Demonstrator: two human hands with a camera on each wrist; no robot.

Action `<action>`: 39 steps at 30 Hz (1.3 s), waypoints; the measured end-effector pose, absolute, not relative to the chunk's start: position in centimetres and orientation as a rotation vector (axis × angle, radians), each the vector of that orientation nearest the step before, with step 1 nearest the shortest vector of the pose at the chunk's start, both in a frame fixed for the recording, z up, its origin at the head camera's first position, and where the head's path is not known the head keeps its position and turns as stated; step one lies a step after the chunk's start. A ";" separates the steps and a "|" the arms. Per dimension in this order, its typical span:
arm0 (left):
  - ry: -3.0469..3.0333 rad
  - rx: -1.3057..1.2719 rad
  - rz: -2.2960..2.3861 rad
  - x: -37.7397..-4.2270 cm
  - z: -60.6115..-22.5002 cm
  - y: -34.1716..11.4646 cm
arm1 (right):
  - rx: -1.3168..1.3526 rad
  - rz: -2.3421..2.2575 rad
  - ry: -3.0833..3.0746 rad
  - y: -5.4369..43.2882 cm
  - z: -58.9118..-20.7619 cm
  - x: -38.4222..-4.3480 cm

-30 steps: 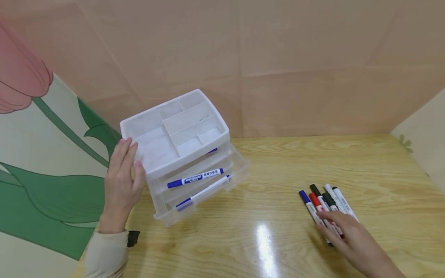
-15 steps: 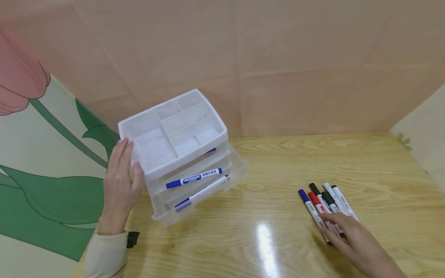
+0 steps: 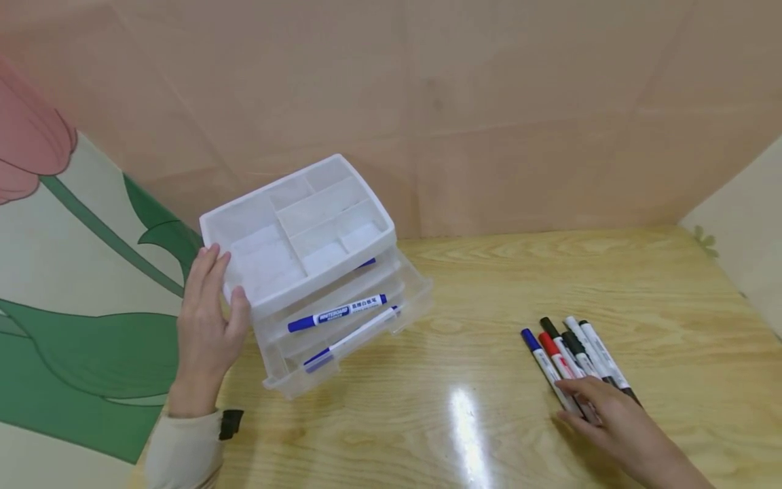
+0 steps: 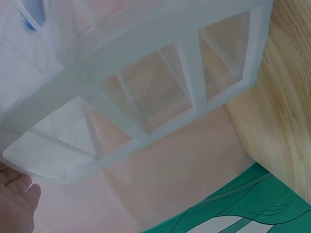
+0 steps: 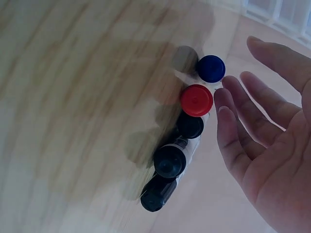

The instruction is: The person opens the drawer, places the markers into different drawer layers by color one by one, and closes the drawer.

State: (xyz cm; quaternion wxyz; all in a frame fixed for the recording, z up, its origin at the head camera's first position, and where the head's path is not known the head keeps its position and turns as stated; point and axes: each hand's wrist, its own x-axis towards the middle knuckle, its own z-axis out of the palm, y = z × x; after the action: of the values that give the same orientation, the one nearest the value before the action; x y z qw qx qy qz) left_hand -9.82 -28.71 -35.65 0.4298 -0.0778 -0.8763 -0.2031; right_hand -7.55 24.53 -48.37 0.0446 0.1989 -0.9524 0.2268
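Observation:
A white plastic drawer organizer (image 3: 324, 277) stands on the left of the table, its clear drawer (image 3: 417, 288) pulled out. My left hand (image 3: 208, 333) rests on the organizer's left edge, fingers fairly straight; the left wrist view shows its fingertips beside the side frame (image 4: 187, 75). Inside the drawer lie a blue whiteboard marker (image 3: 337, 313) and a thinner white-and-blue one (image 3: 360, 336). On the right, my right hand (image 3: 623, 424) reaches over the near ends of several loose markers: a blue one (image 3: 544, 363), a red-capped one (image 3: 550, 345) and black-capped ones (image 3: 576, 345). Its fingers are loosely bent, gripping none.
The wooden table (image 3: 476, 305) meets a beige cloth backdrop (image 3: 525, 149) behind. A panel with a painted tulip (image 3: 33, 129) stands on the left, a pale wall (image 3: 745, 231) on the right. Divided compartments (image 3: 330, 210) form the organizer's top.
The right hand has drawn slightly toward me, uncovering the near ends of the rightmost markers. The left hand stays on the organizer. The head view has shifted a little.

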 end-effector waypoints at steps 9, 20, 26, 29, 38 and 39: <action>-2.174 -0.201 -0.503 -9.9 -35.8 -28.7 | 0.626 0.688 -2.834 24.4 -48.8 -7.3; -2.178 -0.187 -0.491 -9.9 -35.7 -28.7 | 0.625 0.678 -2.831 24.9 -49.4 -7.3; -2.175 -0.200 -0.494 -9.9 -35.8 -28.7 | 0.684 0.686 -2.729 24.6 -49.8 -7.4; -2.174 -0.199 -0.491 -10.0 -35.8 -28.7 | 0.657 0.669 -2.779 24.3 -49.5 -7.3; -2.172 -0.197 -0.494 -10.0 -35.8 -28.6 | 0.597 0.578 -3.011 23.5 -48.4 -7.5; -2.165 -0.201 -0.502 -10.0 -35.8 -28.6 | 0.587 0.569 -3.032 23.5 -48.4 -7.5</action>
State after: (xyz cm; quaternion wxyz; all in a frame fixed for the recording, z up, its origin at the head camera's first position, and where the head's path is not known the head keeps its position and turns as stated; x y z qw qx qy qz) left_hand -10.00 -28.61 -35.81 0.4394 -0.0807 -0.8715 -0.2022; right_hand -7.55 23.48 -48.38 0.0007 0.1871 -0.9655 0.1812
